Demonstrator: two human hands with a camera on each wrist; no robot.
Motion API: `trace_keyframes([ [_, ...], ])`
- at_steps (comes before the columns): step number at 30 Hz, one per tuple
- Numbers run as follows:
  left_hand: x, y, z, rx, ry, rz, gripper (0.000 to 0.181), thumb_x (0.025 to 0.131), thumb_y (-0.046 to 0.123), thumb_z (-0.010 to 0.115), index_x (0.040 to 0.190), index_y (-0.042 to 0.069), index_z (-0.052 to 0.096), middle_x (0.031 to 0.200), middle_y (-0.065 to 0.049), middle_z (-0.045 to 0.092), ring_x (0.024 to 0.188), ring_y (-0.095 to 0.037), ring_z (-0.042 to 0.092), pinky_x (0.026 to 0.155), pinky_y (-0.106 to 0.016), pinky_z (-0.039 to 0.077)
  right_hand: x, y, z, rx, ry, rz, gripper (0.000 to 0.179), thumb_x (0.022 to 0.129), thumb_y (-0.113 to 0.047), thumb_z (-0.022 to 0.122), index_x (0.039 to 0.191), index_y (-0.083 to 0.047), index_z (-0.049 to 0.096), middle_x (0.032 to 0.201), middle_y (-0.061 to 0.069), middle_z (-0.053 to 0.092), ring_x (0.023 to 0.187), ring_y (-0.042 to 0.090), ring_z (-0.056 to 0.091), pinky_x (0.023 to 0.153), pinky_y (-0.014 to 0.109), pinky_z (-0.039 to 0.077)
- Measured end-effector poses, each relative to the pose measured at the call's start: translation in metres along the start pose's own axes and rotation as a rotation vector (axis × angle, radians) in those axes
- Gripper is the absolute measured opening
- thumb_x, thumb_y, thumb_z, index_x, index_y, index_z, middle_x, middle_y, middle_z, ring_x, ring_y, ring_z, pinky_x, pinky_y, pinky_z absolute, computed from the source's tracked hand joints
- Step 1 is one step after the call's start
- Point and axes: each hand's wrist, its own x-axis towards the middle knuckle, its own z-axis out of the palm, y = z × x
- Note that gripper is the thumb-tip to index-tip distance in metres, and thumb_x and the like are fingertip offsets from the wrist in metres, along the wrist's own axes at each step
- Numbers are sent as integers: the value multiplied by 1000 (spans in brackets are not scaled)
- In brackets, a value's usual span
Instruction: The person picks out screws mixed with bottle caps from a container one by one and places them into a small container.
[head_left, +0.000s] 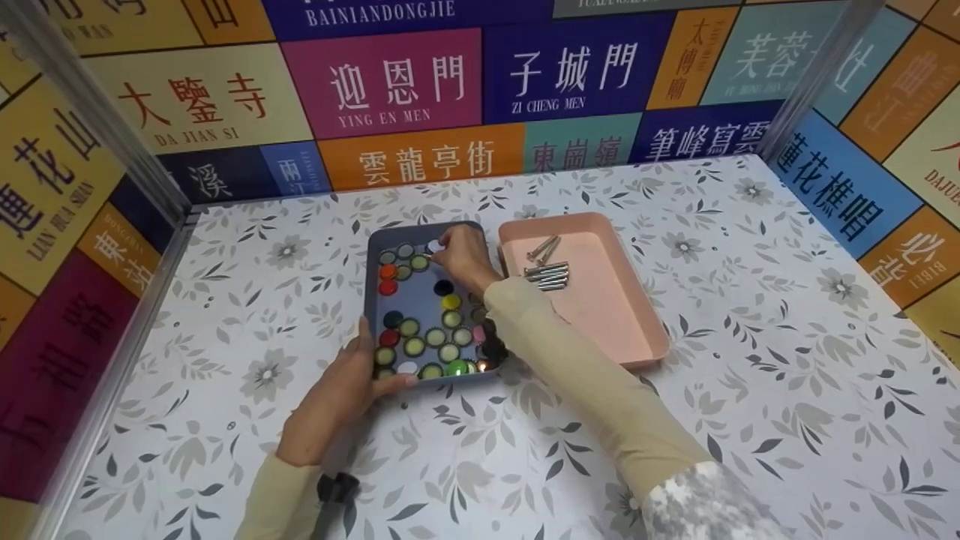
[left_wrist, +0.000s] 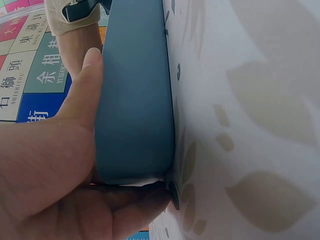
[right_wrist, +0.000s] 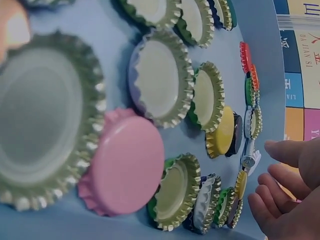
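Observation:
A blue-grey tray [head_left: 420, 300] holds many bottle caps [head_left: 436, 337] in several colours. At its near left corner, my left hand [head_left: 334, 397] grips the tray, thumb along the near wall and fingers round the left side. My right hand [head_left: 463, 259] reaches into the far end of the tray. In the right wrist view its fingertips [right_wrist: 270, 145] are close to a bolt [right_wrist: 248, 161] and a white piece [right_wrist: 256, 161], with a gap between thumb and fingers. A pink cap [right_wrist: 130, 162] lies among silver-edged caps.
A pink tray [head_left: 600, 300] stands right of the blue-grey one, with several bolts [head_left: 551, 276] towards its left side. My right forearm [head_left: 577, 360] crosses its near left corner. The floral tabletop [head_left: 750, 337] meets sign-covered panels [head_left: 382, 82] at the back and sides.

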Motion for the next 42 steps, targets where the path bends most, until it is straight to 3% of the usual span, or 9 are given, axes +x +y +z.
trace_keyframes([
  [1,0,0,0,-5,2,3,121,87,47,73,155,-8,-10,158,-37,23,145,-49,32,121,-56,28,0,0,0,-19,7,-4,22,89,-10,73,109,-1,75,121,13,73,107,22,67,95,35,55],
  [3,0,-1,1,-13,8,15,121,87,46,74,155,-9,-10,157,-37,25,145,-49,33,121,-56,28,1,0,1,-54,-6,-9,9,88,-9,73,84,-1,74,90,12,73,78,17,61,75,30,53],
  [6,0,-1,1,-11,8,28,121,87,45,73,155,-9,-11,157,-38,25,144,-49,34,121,-56,29,3,1,2,-98,-35,-6,38,87,-6,71,56,-8,48,56,1,41,55,12,31,53,27,30],
  [8,0,-1,1,-9,9,29,121,87,46,73,155,-9,-11,157,-38,25,144,-49,34,121,-56,28,4,1,3,-118,-62,-13,47,86,-3,69,54,-13,36,56,-3,24,54,13,20,52,28,20],
  [17,-1,1,0,25,-19,-13,121,88,51,71,155,-9,-10,159,-37,21,145,-49,34,119,-57,31,4,-3,9,-271,-76,-24,47,89,-1,59,52,-15,33,53,-4,28,53,14,34,53,27,32],
  [23,-1,3,-1,9,-30,-35,121,88,51,71,156,-6,-12,162,-34,18,147,-46,31,121,-56,28,3,-7,10,-352,-37,-28,29,90,5,54,63,-7,57,80,12,67,75,19,60,71,33,54],
  [26,-1,3,-1,9,-28,-35,121,88,51,71,156,-5,-13,162,-33,18,147,-46,32,121,-56,28,5,-8,9,-371,-37,-43,22,92,7,53,80,0,70,99,19,73,89,23,67,79,37,58],
  [32,-1,2,-1,13,-23,-28,121,88,51,70,156,-6,-13,161,-34,19,146,-48,32,121,-56,29,7,-9,7,-390,-68,-61,23,95,6,52,91,2,74,102,21,73,92,26,71,77,37,59],
  [42,-2,3,-1,-3,-14,-4,123,86,50,72,155,-6,-14,159,-35,23,144,-48,35,121,-57,29,7,-17,-4,-371,-83,-52,17,91,-4,66,74,-4,65,85,12,67,68,17,48,62,30,40],
])
